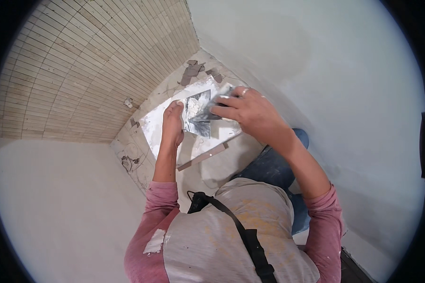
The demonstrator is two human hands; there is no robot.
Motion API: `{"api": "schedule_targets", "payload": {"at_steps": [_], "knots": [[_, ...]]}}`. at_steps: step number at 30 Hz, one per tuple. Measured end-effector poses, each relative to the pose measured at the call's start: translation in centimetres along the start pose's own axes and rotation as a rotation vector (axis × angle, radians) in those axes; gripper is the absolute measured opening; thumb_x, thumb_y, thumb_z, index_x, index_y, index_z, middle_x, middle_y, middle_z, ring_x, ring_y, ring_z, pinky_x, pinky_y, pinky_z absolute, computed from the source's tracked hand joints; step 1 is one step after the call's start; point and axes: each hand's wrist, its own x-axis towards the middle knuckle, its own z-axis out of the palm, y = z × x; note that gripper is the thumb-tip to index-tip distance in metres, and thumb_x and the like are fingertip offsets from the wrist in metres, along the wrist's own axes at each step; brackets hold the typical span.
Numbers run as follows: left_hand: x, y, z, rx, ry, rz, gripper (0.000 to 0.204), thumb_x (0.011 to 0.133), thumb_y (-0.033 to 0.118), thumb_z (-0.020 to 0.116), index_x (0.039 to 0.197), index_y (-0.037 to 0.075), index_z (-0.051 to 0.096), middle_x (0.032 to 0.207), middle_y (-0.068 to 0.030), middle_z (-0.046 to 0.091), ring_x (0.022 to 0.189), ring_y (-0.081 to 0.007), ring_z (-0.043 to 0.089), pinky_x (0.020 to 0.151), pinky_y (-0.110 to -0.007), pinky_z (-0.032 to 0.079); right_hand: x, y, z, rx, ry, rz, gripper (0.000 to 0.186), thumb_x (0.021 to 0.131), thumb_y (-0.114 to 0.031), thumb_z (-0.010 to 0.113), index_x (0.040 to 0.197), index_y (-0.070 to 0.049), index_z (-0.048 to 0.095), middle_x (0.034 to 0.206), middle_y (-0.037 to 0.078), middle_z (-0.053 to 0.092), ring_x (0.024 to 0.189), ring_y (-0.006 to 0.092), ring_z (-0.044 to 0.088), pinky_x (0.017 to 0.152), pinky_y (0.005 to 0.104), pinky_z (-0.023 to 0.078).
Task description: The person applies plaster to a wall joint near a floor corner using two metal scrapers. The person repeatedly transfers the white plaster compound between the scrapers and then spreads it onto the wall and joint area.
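Observation:
My left hand (172,123) is closed on the edge of a wide, shiny putty knife (200,129). A lump of white putty (192,107) lies on its flat metal blade. Close beside it on the right, my right hand (255,112) grips a second bladed tool (217,103), which looks like another putty knife. That one is smeared by motion and coated with white, and its handle is hidden by my fingers. The two blades overlap in view; whether they touch, I cannot tell. Both are held above a white-smeared board (155,123) near the floor.
A narrow-tiled wall (94,61) rises at the far left, with a small fitting (128,102). A smooth pale wall (307,52) stands on the right. Grey scraps (192,70) lie in the corner, a brown strip (202,157) along the board's near edge, and dark debris (129,162) to the left.

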Motion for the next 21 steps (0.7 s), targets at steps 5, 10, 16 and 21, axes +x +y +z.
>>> {"api": "schedule_targets", "payload": {"at_steps": [5, 10, 16, 21], "knots": [[0.0, -0.1, -1.2, 0.079, -0.003, 0.024, 0.019, 0.100, 0.016, 0.049, 0.106, 0.002, 0.061, 0.096, -0.0047, 0.066, 0.082, -0.0139, 0.064, 0.073, -0.029, 0.052, 1.9, -0.9, 3.1, 0.054, -0.156, -0.049, 0.043, 0.083, -0.003, 0.056, 0.121, -0.020, 0.066, 0.120, -0.001, 0.065, 0.107, 0.0236, 0.057, 0.094, 0.0394, 0.046], [1.3, -0.9, -3.9, -0.001, 0.057, 0.171, 0.018, 0.100, 0.013, 0.049, 0.106, 0.001, 0.062, 0.095, -0.0026, 0.064, 0.084, -0.0106, 0.057, 0.075, -0.026, 0.046, 2.1, -1.4, 6.3, 0.086, -0.203, -0.019, 0.030, 0.088, -0.013, 0.056, 0.114, -0.022, 0.066, 0.109, -0.001, 0.066, 0.110, 0.0247, 0.058, 0.095, 0.0420, 0.047], [1.4, -1.6, -6.8, 0.086, 0.226, 0.233, 0.018, 0.100, 0.014, 0.050, 0.106, 0.001, 0.062, 0.094, -0.0027, 0.063, 0.086, -0.0114, 0.057, 0.077, -0.027, 0.046, 2.5, -2.0, 9.5, 0.078, -0.284, -0.040, 0.030, 0.089, -0.013, 0.055, 0.115, -0.024, 0.066, 0.110, 0.000, 0.067, 0.112, 0.0278, 0.058, 0.097, 0.0431, 0.046], [0.8, -1.0, -7.9, 0.414, 0.305, 0.362, 0.019, 0.100, 0.014, 0.048, 0.099, -0.001, 0.060, 0.086, 0.0015, 0.055, 0.078, -0.0075, 0.044, 0.070, -0.025, 0.039, 2.9, -1.3, 9.5, 0.170, -0.343, 0.098, 0.039, 0.086, -0.009, 0.057, 0.121, -0.026, 0.066, 0.117, -0.001, 0.065, 0.112, 0.0270, 0.058, 0.096, 0.0426, 0.047]]}}
